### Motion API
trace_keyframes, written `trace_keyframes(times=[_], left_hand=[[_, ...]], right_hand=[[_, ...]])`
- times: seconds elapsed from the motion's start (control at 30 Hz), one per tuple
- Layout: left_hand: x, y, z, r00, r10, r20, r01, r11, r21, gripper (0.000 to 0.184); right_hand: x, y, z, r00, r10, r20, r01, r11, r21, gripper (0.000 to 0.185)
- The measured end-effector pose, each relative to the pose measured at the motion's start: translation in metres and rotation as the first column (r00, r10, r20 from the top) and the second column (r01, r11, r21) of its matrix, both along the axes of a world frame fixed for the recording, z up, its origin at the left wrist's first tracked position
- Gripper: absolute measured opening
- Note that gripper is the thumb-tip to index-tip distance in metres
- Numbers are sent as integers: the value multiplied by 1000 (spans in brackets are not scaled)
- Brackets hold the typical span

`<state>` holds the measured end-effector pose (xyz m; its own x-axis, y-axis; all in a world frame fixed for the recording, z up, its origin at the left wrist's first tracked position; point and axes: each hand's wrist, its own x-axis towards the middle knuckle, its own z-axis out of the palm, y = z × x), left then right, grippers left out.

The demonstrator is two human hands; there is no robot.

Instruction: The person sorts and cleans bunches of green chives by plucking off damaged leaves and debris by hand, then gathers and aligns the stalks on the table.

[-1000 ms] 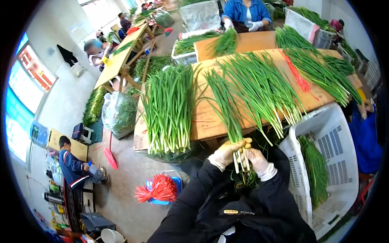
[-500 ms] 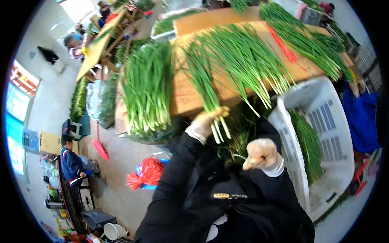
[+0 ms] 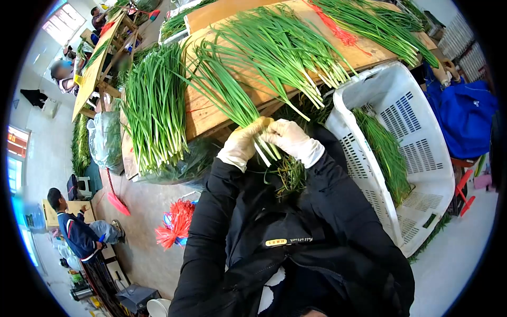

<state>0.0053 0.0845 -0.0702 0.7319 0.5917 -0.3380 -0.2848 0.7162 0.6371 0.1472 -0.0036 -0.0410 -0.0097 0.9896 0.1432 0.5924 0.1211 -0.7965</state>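
Note:
My gloved left hand (image 3: 240, 142) is closed around a small bunch of garlic chives (image 3: 229, 95). Their leaves rest on the wooden table (image 3: 208, 119), and the white stem ends stick out below my fingers. My gloved right hand (image 3: 293, 140) meets the left at the bunch, its fingertips pinched on the stems. A thick pile of garlic chives (image 3: 156, 105) lies to the left, and a wide spread of them (image 3: 288, 47) lies beyond my hands. Dry, tangled trimmings (image 3: 290, 177) hang just below my hands, over my lap.
A white plastic basket (image 3: 391, 211) with greens inside stands at my right. Red ties (image 3: 346, 37) lie on the table; a red bundle of strips (image 3: 177, 222) is at lower left. A seated person (image 3: 79, 230) is at left, and another person's hand (image 3: 441, 74) at far right.
My right hand has moved up and left from beside the basket to the held bunch. The view has shifted, and the bunch now slants more to the left.

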Motion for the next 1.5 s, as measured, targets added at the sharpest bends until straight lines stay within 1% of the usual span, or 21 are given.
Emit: trace_keyframes(times=[0.17, 0.27, 0.33, 0.4, 0.5, 0.53, 0.57, 0.63, 0.67, 0.73, 0.8, 0.83, 1.0, 1.13, 1.2, 1.23, 1.27, 1.33, 1.4, 1.47, 1.5], left_hand=[[-1, -5, 13, 1000, -17, 24, 19, 996, -83, 28], [0, -7, 18, 999, -51, -15, 49, 993, -110, 29], [-4, -5, 17, 999, -37, -21, 36, 999, -34, 30], [-7, 1, 9, 992, -84, -93, 89, 994, 55, 35], [-6, 0, 15, 955, -264, 136, 253, 963, 90, 44], [-5, -5, 16, 950, -220, 220, 187, 969, 162, 44], [-9, -4, 14, 929, -266, 257, 234, 961, 149, 43], [-12, -4, 14, 917, -289, 275, 256, 955, 150, 44], [-11, -4, 15, 918, -284, 276, 252, 957, 147, 44], [-10, -7, 18, 929, -245, 277, 228, 969, 91, 46], [-8, -9, 18, 937, -233, 261, 216, 972, 94, 58], [-5, -10, 23, 942, -207, 263, 199, 978, 55, 53], [-2, -7, 8, 942, -219, 256, 222, 975, 17, 53], [-9, -9, 18, 904, -211, 371, 227, 974, 1, 44], [-10, -7, 13, 902, -256, 347, 268, 963, 13, 45], [-10, -8, 11, 895, -255, 365, 256, 965, 47, 47], [-9, -8, 8, 895, -252, 369, 256, 966, 41, 47], [-3, -10, 6, 943, -196, 269, 202, 979, 6, 49], [0, -16, 12, 961, -142, 239, 148, 989, -8, 43], [-2, -16, 16, 980, -74, 185, 90, 993, -77, 38], [-5, -5, -2, 950, -173, 260, 211, 970, -123, 39]], right_hand=[[-11, -3, -23, 933, -60, -355, 125, 979, 163, 17], [-9, -11, -10, 991, -107, -81, 127, 944, 305, 18], [-5, -34, 16, 747, 196, -636, -132, 980, 148, 16], [1, -62, 50, 547, 199, -813, -271, 961, 53, 18], [19, -75, 35, 713, 107, -693, -192, 980, -45, 30], [34, -77, 18, 950, 67, -306, -113, 984, -137, 37], [39, -68, 20, 988, -2, 156, 63, 918, -390, 42], [41, -65, 18, 809, 48, 586, 325, 794, -514, 47], [40, -69, 13, 806, -73, 587, 257, 937, -237, 48], [28, -68, 19, 756, -278, 593, 181, 959, 218, 45], [24, -61, 24, 862, -207, 463, 131, 973, 191, 35], [17, -54, 30, 961, -188, 204, 167, 979, 117, 30], [-17, -9, 37, 938, -142, 316, 121, 989, 85, 28], [-1, 8, 4, 998, 33, 53, -37, 997, 71, 18], [2, 8, -10, 866, -8, -499, -96, 979, -182, 12], [1, 7, -8, 829, -56, -557, -100, 964, -246, 11], [0, 5, -5, 830, -60, -554, -100, 962, -253, 11], [-2, 4, 2, 992, 43, -116, -46, 999, -23, 12], [-9, 1, -2, 974, -24, 224, -25, 976, 215, 14], [-8, 1, 6, 967, 19, 254, -99, 947, 305, 15], [-5, -4, 13, 967, 176, -184, -155, 980, 123, 15]])
